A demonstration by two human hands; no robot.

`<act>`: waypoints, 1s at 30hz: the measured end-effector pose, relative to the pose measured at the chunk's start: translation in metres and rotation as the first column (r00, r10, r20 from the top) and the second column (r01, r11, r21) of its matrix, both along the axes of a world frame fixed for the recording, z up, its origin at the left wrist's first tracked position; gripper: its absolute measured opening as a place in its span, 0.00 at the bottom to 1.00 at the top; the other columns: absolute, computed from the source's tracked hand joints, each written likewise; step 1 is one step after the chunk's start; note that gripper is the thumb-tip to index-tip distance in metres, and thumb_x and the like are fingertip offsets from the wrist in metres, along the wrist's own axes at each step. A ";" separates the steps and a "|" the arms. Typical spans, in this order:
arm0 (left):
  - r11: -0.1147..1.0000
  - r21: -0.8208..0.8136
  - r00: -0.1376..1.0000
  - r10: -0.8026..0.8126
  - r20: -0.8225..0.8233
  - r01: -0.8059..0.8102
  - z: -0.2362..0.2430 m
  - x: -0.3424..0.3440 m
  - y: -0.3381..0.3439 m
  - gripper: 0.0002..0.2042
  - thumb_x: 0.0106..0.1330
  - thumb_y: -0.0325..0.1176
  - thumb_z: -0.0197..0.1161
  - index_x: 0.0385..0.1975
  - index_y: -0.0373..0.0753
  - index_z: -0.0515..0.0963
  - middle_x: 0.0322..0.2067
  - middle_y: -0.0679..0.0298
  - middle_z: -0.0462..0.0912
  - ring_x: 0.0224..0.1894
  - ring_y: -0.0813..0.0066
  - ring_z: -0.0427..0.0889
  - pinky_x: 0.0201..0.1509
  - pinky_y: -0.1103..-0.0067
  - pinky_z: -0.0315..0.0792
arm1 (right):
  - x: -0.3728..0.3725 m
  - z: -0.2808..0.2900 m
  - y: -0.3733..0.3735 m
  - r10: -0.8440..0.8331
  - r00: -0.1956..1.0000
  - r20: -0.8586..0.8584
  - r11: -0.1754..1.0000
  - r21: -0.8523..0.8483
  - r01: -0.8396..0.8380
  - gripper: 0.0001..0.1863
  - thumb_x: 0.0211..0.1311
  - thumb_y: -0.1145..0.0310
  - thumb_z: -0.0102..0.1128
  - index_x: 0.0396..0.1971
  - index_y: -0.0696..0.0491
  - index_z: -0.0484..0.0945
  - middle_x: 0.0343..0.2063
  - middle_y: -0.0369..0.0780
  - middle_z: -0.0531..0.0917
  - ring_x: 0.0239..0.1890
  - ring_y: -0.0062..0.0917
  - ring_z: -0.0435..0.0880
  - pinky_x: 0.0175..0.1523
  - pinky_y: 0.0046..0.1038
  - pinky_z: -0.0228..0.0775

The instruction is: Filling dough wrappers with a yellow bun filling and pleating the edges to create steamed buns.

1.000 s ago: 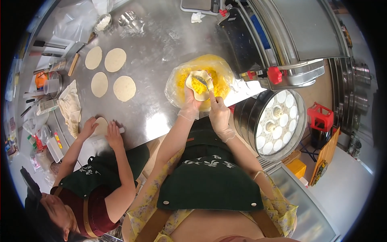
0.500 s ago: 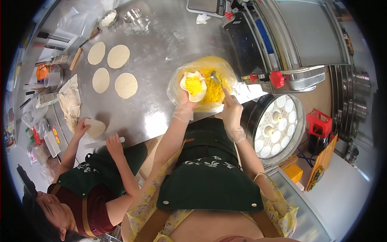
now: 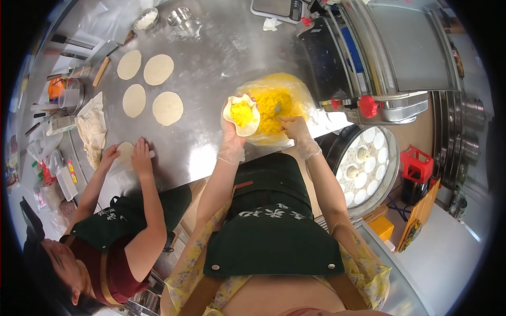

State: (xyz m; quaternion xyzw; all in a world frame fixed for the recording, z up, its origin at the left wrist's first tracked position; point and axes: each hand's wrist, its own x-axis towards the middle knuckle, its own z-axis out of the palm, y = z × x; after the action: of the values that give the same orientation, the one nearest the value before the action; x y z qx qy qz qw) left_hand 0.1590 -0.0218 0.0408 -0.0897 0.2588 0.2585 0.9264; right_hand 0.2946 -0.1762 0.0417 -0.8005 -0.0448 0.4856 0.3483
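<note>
My gloved left hand cups a round dough wrapper with wavy edges, filled with a mound of crumbly yellow filling. Just right of it, a clear plastic bag lies spread open on the steel table, heaped with more yellow filling. My gloved right hand is closed on a metal spoon, whose bowl is partly sunk in that heap. Little of its handle shows. On the table to the left lie several flat dough rounds.
A co-worker's hands work a dough round with a rolling pin at lower left. A machine with red knobs stands at right. Below it, a round steamer tray holds white discs and two pleated buns. A scale sits at the back.
My left hand has drawn slightly left with the filled wrapper, off the bag. The spoon has dipped lower into the heap. The co-worker's hands have come together over the dough round.
</note>
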 end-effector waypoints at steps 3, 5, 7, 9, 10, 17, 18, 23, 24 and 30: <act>1.000 -0.012 1.000 -0.016 0.004 0.016 -0.001 -0.003 -0.002 0.16 0.71 0.45 0.51 0.40 0.39 0.79 0.42 0.56 0.84 0.47 0.56 0.81 0.54 0.64 0.77 | -0.004 0.014 -0.001 -0.159 0.973 -0.166 0.984 0.054 0.170 0.17 0.67 0.72 0.57 0.53 0.62 0.79 0.23 0.35 0.77 0.16 0.11 0.62 0.21 0.14 0.52; 0.999 -0.001 0.999 -0.038 -0.001 0.038 -0.005 -0.004 -0.005 0.17 0.71 0.46 0.51 0.42 0.39 0.79 0.43 0.55 0.84 0.47 0.57 0.82 0.54 0.64 0.77 | -0.006 0.014 -0.006 -0.210 0.959 -0.190 0.971 0.070 0.227 0.16 0.67 0.75 0.56 0.52 0.63 0.79 0.25 0.36 0.77 0.16 0.10 0.62 0.21 0.13 0.51; 0.998 -0.007 0.998 -0.057 -0.007 0.057 -0.008 -0.002 -0.007 0.17 0.71 0.46 0.52 0.42 0.38 0.79 0.44 0.55 0.84 0.47 0.57 0.82 0.54 0.64 0.78 | -0.005 0.009 -0.012 -0.273 0.939 -0.208 0.953 0.076 0.294 0.15 0.67 0.70 0.59 0.51 0.57 0.82 0.24 0.34 0.77 0.14 0.10 0.60 0.18 0.15 0.49; 0.997 -0.013 0.997 -0.078 -0.013 0.078 -0.011 0.001 -0.010 0.17 0.71 0.46 0.52 0.43 0.38 0.79 0.45 0.55 0.83 0.47 0.57 0.82 0.54 0.64 0.78 | -0.006 0.011 -0.016 -0.303 0.930 -0.210 0.942 0.080 0.325 0.15 0.67 0.71 0.58 0.51 0.57 0.81 0.24 0.34 0.77 0.14 0.10 0.60 0.19 0.15 0.48; 0.997 -0.003 0.996 -0.074 -0.043 0.074 -0.012 0.002 -0.012 0.17 0.71 0.46 0.52 0.44 0.38 0.79 0.46 0.55 0.83 0.47 0.58 0.82 0.54 0.63 0.78 | -0.007 0.014 -0.017 -0.328 0.920 -0.212 0.932 0.083 0.352 0.15 0.67 0.72 0.58 0.52 0.57 0.81 0.24 0.34 0.77 0.14 0.10 0.59 0.19 0.15 0.48; 0.998 -0.036 0.999 -0.046 -0.029 0.045 -0.025 0.024 -0.027 0.20 0.73 0.49 0.50 0.47 0.38 0.77 0.44 0.56 0.83 0.48 0.61 0.82 0.55 0.65 0.78 | -0.032 0.059 -0.019 -0.391 0.906 -0.162 0.895 0.161 0.415 0.16 0.67 0.75 0.53 0.54 0.57 0.80 0.24 0.31 0.76 0.16 0.11 0.64 0.20 0.18 0.57; 0.997 -0.039 0.998 -0.061 -0.025 0.060 -0.020 0.033 -0.032 0.20 0.73 0.49 0.50 0.47 0.38 0.77 0.44 0.56 0.83 0.48 0.61 0.82 0.55 0.65 0.78 | -0.040 0.048 -0.025 -0.336 0.941 0.039 0.917 0.240 0.318 0.18 0.65 0.77 0.54 0.53 0.56 0.80 0.23 0.33 0.77 0.17 0.16 0.68 0.21 0.20 0.61; 0.997 0.000 0.997 -0.075 -0.009 0.075 -0.020 0.053 -0.043 0.23 0.74 0.52 0.46 0.50 0.38 0.75 0.45 0.56 0.82 0.46 0.61 0.83 0.53 0.65 0.79 | -0.076 0.040 -0.019 0.073 0.407 0.911 0.979 0.012 -0.203 0.29 0.51 0.80 0.56 0.59 0.54 0.75 0.26 0.42 0.76 0.22 0.34 0.79 0.26 0.30 0.74; 0.997 -0.001 0.997 -0.078 -0.009 0.078 -0.021 0.056 -0.044 0.23 0.74 0.52 0.46 0.50 0.38 0.75 0.45 0.56 0.82 0.46 0.61 0.83 0.53 0.65 0.79 | -0.081 0.038 -0.020 0.073 0.407 0.911 0.980 0.011 -0.200 0.29 0.51 0.80 0.56 0.59 0.54 0.75 0.26 0.42 0.76 0.22 0.34 0.79 0.26 0.30 0.74; 0.990 -0.026 0.990 -0.138 -0.034 0.137 -0.025 0.065 -0.048 0.22 0.74 0.49 0.45 0.51 0.35 0.72 0.44 0.53 0.81 0.45 0.58 0.83 0.51 0.63 0.79 | -0.091 0.016 -0.022 0.183 0.241 0.953 0.952 -0.110 -0.286 0.32 0.52 0.80 0.57 0.62 0.53 0.72 0.26 0.39 0.75 0.20 0.30 0.78 0.22 0.30 0.73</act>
State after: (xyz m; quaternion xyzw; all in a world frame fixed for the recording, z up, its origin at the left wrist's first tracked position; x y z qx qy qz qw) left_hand 0.2239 -0.0694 0.0161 -0.0780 0.2839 0.1925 0.9361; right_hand 0.2036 -0.1980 0.0582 -0.8981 -0.3838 -0.0466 0.2095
